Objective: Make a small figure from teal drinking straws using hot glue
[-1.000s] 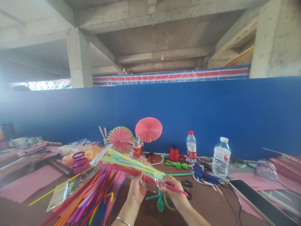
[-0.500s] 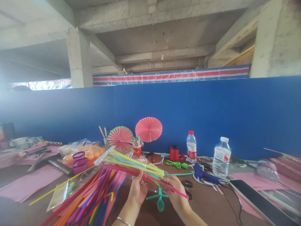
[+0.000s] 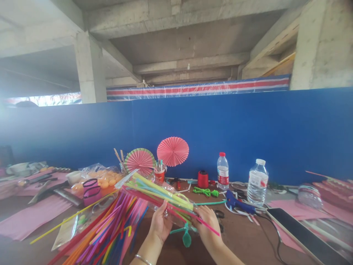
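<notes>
A clear plastic bag of pipe cleaners (image 3: 157, 193), mostly yellow, pale blue and red, is held up over the table between my hands. My left hand (image 3: 160, 223) grips its lower side, thumb on top. My right hand (image 3: 207, 227) is closed at the bag's right end, where a pink stem sticks out past the fingers and yellow stems bend in a curve. Its fingertips are partly hidden. Below the bag lies a teal pipe-cleaner shape (image 3: 186, 238) with a rounded end. Loose coloured pipe cleaners (image 3: 110, 230) are heaped to the left of my left hand.
Behind the hands stand two pink paper fans (image 3: 173, 151), a red cup of pens (image 3: 159, 176) and a red thread spool (image 3: 203, 179). To the right are two water bottles (image 3: 257, 184), a blue glue gun (image 3: 239, 203) with its cord, and a phone (image 3: 306, 235). A blue partition (image 3: 220, 129) rises behind.
The view has swung slightly right. Yellow stems at the bag's right end, straight before, now curve near my right hand. Both hands keep hold of the bag.
</notes>
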`<state>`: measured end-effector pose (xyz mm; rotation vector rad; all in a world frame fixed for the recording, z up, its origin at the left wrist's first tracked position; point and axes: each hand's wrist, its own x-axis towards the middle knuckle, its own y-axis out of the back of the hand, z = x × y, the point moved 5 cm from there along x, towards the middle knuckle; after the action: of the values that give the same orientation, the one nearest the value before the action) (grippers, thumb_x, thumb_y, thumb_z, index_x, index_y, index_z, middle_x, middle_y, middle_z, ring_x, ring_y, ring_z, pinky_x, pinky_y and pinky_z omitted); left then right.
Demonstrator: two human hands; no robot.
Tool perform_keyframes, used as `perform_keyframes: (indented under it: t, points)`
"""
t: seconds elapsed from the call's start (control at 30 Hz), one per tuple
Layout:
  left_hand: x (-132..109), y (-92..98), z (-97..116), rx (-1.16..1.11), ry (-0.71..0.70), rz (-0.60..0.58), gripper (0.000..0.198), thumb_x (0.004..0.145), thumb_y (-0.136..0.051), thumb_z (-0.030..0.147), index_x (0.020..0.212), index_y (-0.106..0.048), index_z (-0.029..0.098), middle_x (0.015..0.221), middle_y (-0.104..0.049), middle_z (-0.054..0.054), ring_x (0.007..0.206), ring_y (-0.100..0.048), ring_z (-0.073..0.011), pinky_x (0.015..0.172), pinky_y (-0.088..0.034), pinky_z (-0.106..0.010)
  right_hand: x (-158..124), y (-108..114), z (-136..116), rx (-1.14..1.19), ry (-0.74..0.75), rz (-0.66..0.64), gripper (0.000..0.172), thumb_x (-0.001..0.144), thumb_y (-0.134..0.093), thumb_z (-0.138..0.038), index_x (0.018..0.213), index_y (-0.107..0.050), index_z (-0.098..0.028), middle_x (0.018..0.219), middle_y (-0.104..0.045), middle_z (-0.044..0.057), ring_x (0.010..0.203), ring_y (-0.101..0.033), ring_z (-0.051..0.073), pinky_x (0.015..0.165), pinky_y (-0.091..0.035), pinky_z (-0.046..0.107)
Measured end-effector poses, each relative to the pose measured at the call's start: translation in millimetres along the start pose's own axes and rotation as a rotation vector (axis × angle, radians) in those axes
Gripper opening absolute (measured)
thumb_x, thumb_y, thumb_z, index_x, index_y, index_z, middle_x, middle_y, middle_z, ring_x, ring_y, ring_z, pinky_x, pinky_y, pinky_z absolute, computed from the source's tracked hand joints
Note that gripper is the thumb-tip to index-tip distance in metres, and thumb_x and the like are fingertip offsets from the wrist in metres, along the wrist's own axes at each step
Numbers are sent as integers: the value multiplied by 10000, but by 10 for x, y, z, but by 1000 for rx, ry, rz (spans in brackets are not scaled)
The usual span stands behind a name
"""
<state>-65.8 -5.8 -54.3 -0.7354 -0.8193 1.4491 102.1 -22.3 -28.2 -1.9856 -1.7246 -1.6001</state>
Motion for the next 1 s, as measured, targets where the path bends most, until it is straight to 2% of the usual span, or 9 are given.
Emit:
perform_keyframes:
  t: [0.17,0.37,0.5,0.6,0.7,0.83,1.0]
  points:
    - [-19,-93,-16,1,1,-65,310,792,-555,122,1101,-584,118,927,-715,-121,889,-653,-267,810,-501,-391,10,31,-70,40,63,27,146,811,-523,-220,874,-654,-232,714,-619,33,709,-536,204,643,-399,291]
    - [-45,-159,-27,-1,13,-102,366,787,-570,139,1151,-553,169,1055,-673,-110,939,-633,-269,850,-475,-415,-19,79,-111,116,130,68,167,832,-513,-232,877,-673,-251,650,-612,20,658,-533,193,613,-436,290]
    - [-21,-109,-46,14,22,-59,264,779,-577,131,1040,-621,128,958,-708,-121,905,-647,-274,839,-482,-413,-23,90,-77,141,130,112,195,846,-489,-239,916,-671,-243,675,-633,37,689,-559,204,607,-456,294]
    - [4,-63,-65,29,17,-11,145,779,-579,137,886,-664,88,821,-732,-123,822,-673,-269,802,-505,-400,-24,80,-31,138,125,142,214,829,-515,-250,992,-651,-226,679,-642,47,663,-564,206,594,-470,304]
    - [19,-36,-79,41,4,30,112,779,-583,145,795,-665,71,716,-732,-113,733,-689,-255,758,-527,-384,-28,75,8,139,137,160,229,813,-535,-242,1014,-645,-228,696,-647,48,664,-561,205,625,-477,326]
    - [15,-21,-69,38,-29,65,84,777,-580,121,790,-657,90,702,-731,-87,701,-692,-230,735,-539,-356,-21,67,56,143,142,162,258,802,-515,-184,1018,-646,-241,749,-657,52,700,-568,206,650,-478,329]
    - [-12,-32,-59,28,-35,60,94,754,-602,102,830,-654,84,734,-730,-108,773,-683,-250,724,-542,-352,2,46,91,142,67,149,255,789,-520,-175,998,-651,-240,797,-666,63,779,-581,237,708,-471,364]
